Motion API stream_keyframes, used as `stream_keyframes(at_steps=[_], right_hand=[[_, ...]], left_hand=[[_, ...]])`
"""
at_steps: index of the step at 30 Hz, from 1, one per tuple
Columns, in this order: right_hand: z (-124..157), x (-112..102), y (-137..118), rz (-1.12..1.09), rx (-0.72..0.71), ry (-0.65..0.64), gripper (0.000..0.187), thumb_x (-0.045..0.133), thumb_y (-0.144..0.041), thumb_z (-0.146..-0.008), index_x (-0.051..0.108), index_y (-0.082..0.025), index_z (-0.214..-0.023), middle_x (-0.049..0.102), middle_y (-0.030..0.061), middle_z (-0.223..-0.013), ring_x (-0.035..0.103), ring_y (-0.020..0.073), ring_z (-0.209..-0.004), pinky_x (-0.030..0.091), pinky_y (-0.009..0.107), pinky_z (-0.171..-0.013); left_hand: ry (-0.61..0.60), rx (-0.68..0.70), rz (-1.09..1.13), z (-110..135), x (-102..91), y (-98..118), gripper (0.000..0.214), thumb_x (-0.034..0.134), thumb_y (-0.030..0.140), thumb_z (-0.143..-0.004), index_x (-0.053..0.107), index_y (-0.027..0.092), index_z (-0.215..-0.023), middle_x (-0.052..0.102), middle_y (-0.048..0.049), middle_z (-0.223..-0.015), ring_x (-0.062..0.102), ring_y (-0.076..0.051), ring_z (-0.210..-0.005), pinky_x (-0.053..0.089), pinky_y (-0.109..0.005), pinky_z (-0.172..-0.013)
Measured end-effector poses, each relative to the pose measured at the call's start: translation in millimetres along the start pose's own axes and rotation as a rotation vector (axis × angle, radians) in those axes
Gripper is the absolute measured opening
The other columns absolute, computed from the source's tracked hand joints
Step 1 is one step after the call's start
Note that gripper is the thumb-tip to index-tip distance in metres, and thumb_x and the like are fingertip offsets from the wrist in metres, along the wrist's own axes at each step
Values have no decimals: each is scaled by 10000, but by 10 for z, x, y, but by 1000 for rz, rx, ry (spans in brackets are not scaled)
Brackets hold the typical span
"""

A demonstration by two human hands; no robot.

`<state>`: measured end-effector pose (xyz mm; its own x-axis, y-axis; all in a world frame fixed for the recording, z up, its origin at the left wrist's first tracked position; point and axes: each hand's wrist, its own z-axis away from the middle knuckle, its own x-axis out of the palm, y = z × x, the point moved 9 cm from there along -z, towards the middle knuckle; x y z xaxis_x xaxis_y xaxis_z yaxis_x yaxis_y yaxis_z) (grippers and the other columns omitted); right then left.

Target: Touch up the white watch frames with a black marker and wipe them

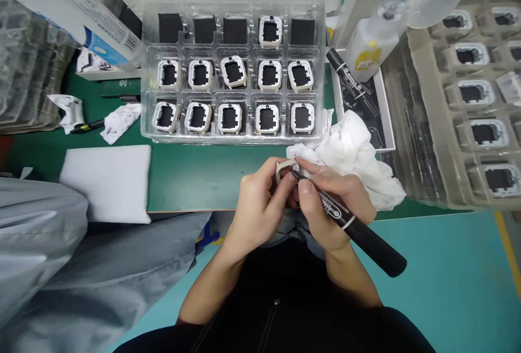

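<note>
My left hand (257,201) is closed around a small white square frame (284,167), holding it just past the near edge of the green mat (187,171). My right hand (329,201) grips a black marker pen (358,231) with its tip pressed against the frame. Beyond my hands stands a clear plastic tray (233,137). Its two nearer rows hold several white frames with dark centres (230,117). Its far row holds black blocks (203,30) and one more frame. A crumpled white cloth (358,152) lies right behind my right hand.
A white foam pad (108,179) lies at the left. Another tray of frames (480,98) sits at the right. A white squeeze bottle (374,44) and a second black marker (345,74) stand behind the cloth. Crumpled wipes (120,120) lie at the left. A grey-clad person (61,255) sits beside me.
</note>
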<state>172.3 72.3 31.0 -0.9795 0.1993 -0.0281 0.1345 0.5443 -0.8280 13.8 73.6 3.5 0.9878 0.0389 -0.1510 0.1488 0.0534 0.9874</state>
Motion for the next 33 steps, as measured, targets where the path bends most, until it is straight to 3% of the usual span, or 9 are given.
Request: stream_keyframes(at_steps=[11,18,23,28,33], right_hand=[[-54,9,-63,24,-54,-1,211,849,-128,-955,770,-281,-1077,873,-22,-939,935,281,-1014,812,391,-882],[-77,21,-76,30,-72,-5,193,844,-120,-957,759,-261,-1057,871,-7,-921,934,261,-998,806,361,-905],[-92,27,-109,50,-108,-2,186,821,-117,-970,752,-270,-1050,840,-42,-851,926,235,-904,816,392,-926],[-85,4,-144,86,-144,8,190,816,-107,-970,755,-258,-1069,832,-27,-845,931,245,-951,813,356,-913],[-66,67,-241,200,-254,-37,230,790,-64,-958,750,-232,-1111,836,15,-879,915,253,-893,832,428,-920]], left_hand=[[6,57,-191,49,7,25,184,632,309,-1176,772,222,-1257,810,-15,-931,716,-162,-787,553,-246,-735],[1,101,-236,59,32,83,158,623,248,-1167,748,225,-1260,791,16,-881,671,-124,-705,514,-227,-695],[6,132,-261,47,51,129,141,609,224,-1161,724,216,-1242,783,21,-857,680,-125,-690,506,-234,-686],[7,149,-313,34,82,166,145,584,225,-1157,701,209,-1241,832,-10,-948,710,-134,-727,499,-245,-689],[-1,136,-305,37,91,148,157,569,277,-1162,688,216,-1244,849,-26,-1003,752,-157,-778,526,-258,-712]])
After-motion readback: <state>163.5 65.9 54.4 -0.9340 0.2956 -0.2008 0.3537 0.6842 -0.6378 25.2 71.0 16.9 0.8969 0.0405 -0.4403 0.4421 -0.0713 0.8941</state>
